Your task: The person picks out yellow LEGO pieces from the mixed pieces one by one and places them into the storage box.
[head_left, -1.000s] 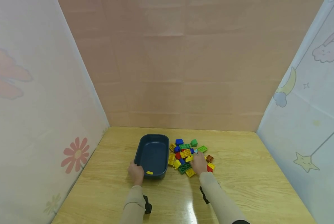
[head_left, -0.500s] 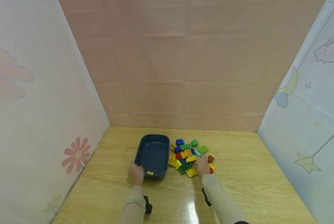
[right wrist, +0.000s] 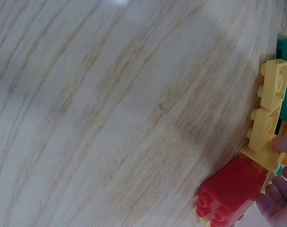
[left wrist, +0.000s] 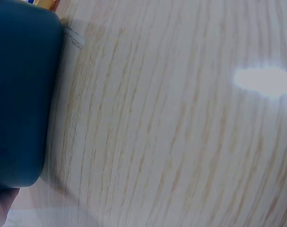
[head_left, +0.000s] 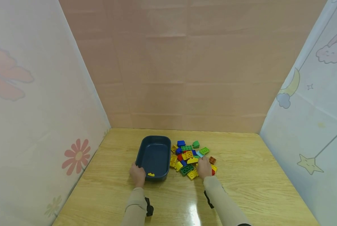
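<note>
My left hand (head_left: 137, 174) grips the near left corner of a dark blue tray (head_left: 168, 157); part of its wall shows in the left wrist view. Inside the tray, near its front edge, lies a small yellow piece (head_left: 151, 174). My right hand (head_left: 204, 167) is down in a pile of toy building bricks to the right of the tray. In the right wrist view its thumb is against a yellow brick (right wrist: 265, 127), and bent fingers are close to a red brick (right wrist: 230, 191). Whether they pinch a brick is hidden.
The pile holds several loose bricks, among them a dark green brick (head_left: 186, 169), a light green brick (head_left: 204, 151), a blue brick (head_left: 181, 143) and a brown brick (head_left: 212, 160). A wooden table (head_left: 241, 188) bears everything, with a back wall (head_left: 182, 78) behind.
My right hand has drawn slightly right and toward me among the bricks, uncovering a light blue piece. The left hand and tray stay put.
</note>
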`<state>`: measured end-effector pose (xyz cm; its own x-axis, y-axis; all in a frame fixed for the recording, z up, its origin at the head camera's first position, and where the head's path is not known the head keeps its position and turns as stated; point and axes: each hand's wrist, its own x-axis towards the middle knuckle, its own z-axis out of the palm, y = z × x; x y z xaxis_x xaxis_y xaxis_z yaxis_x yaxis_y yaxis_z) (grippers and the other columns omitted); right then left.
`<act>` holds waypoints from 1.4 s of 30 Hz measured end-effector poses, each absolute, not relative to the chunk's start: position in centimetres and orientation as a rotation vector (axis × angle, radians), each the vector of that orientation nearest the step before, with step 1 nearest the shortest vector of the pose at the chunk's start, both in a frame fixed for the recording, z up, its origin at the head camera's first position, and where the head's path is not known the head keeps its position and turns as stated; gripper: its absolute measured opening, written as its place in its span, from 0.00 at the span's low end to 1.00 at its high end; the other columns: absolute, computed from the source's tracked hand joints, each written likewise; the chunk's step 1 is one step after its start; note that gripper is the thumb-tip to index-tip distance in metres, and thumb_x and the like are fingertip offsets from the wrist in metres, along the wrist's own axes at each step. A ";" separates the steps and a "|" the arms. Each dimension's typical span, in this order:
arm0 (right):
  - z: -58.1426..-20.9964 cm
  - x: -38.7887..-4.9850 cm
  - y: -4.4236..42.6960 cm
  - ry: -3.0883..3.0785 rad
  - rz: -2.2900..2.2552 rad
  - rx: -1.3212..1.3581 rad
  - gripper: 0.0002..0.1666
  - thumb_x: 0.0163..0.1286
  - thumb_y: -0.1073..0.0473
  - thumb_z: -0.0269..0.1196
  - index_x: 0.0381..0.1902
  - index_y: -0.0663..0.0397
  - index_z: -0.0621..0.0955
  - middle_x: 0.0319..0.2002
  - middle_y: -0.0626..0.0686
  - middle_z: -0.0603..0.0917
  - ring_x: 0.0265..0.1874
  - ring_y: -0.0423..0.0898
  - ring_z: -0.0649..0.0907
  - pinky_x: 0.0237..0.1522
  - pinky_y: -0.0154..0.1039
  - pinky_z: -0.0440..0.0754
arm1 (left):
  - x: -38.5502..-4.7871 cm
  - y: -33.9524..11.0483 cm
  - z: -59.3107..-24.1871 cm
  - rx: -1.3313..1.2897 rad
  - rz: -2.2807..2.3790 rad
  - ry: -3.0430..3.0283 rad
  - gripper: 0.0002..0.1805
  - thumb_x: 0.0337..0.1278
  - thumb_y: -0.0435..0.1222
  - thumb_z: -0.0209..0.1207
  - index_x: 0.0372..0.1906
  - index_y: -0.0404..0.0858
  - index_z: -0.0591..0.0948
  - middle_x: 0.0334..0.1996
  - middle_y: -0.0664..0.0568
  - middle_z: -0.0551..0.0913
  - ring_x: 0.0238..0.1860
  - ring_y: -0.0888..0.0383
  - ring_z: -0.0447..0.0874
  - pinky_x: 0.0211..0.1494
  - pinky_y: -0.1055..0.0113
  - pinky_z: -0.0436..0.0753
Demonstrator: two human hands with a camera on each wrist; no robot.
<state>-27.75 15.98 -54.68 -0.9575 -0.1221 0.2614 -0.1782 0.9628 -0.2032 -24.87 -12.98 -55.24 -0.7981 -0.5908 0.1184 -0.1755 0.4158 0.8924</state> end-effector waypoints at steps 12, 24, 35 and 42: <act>-54.3 -27.5 16.2 -2.923 0.314 0.218 0.11 0.50 0.70 0.65 0.30 0.73 0.77 0.29 0.62 0.74 0.29 0.53 0.72 0.32 0.43 0.75 | -25.0 -13.0 -55.3 0.669 -1.340 -2.270 0.22 0.45 0.18 0.46 0.51 0.19 0.70 0.42 0.26 0.75 0.44 0.35 0.75 0.41 0.47 0.75; -54.0 -27.4 16.2 -2.991 0.395 0.182 0.15 0.50 0.68 0.66 0.34 0.73 0.77 0.30 0.61 0.74 0.32 0.54 0.75 0.36 0.44 0.76 | -25.0 -13.1 -55.3 0.691 -1.348 -2.261 0.22 0.45 0.18 0.46 0.51 0.20 0.70 0.42 0.27 0.76 0.44 0.36 0.75 0.42 0.48 0.75; -54.1 -27.6 16.5 -2.908 0.303 0.220 0.12 0.50 0.66 0.66 0.30 0.70 0.77 0.27 0.61 0.75 0.30 0.55 0.75 0.35 0.46 0.75 | -24.9 -12.9 -55.3 0.688 -1.326 -2.271 0.21 0.45 0.18 0.47 0.50 0.19 0.71 0.41 0.27 0.76 0.43 0.35 0.75 0.41 0.47 0.75; -53.5 -27.7 15.9 -2.782 0.344 0.198 0.15 0.49 0.66 0.67 0.32 0.71 0.77 0.29 0.62 0.75 0.31 0.55 0.74 0.34 0.46 0.74 | -24.8 -12.9 -55.2 0.685 -1.336 -2.282 0.21 0.46 0.18 0.46 0.51 0.19 0.70 0.42 0.27 0.75 0.43 0.35 0.75 0.40 0.47 0.76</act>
